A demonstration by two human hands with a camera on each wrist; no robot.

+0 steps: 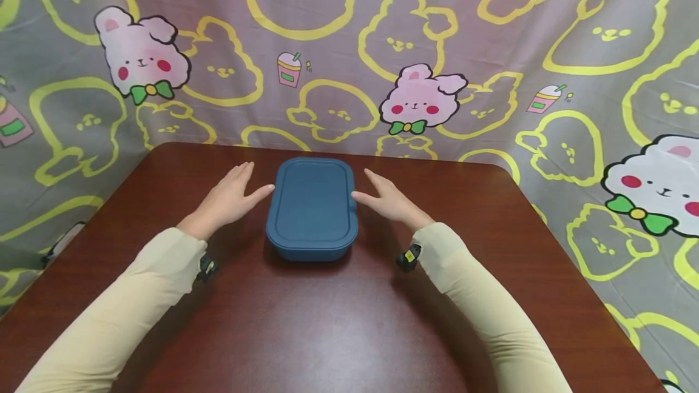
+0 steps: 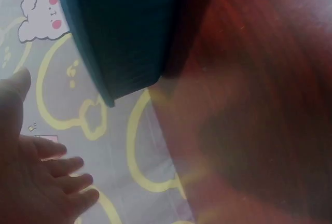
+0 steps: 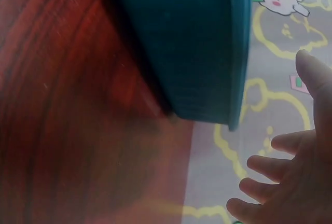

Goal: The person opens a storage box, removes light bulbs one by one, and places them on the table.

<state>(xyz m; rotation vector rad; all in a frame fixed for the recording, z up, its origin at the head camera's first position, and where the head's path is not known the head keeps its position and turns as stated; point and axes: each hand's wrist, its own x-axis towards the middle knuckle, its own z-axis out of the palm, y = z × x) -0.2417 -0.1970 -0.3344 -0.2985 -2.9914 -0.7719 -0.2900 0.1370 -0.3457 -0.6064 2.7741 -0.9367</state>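
Note:
A blue rectangular lidded box point(image 1: 314, 205) with rounded corners sits on the brown wooden table point(image 1: 327, 320), its lid on. To its left is my left hand point(image 1: 226, 196), fingers extended and thumb pointing at the box's side. My right hand point(image 1: 390, 199) mirrors it on the other side, its thumb tip very near or at the lid's edge. The left wrist view has the box's side wall point(image 2: 119, 32) apart from the spread left fingers point(image 2: 67, 175). In the right wrist view, a gap likewise separates the box wall point(image 3: 187, 47) from the right fingers point(image 3: 264, 175).
A grey curtain point(image 1: 338, 77) printed with yellow outlines and white rabbits hangs behind the table and along both sides. Dark wrist devices sit at both cuffs, the left one point(image 1: 206, 267) and the right one point(image 1: 408, 258). Pale sleeves cover both forearms.

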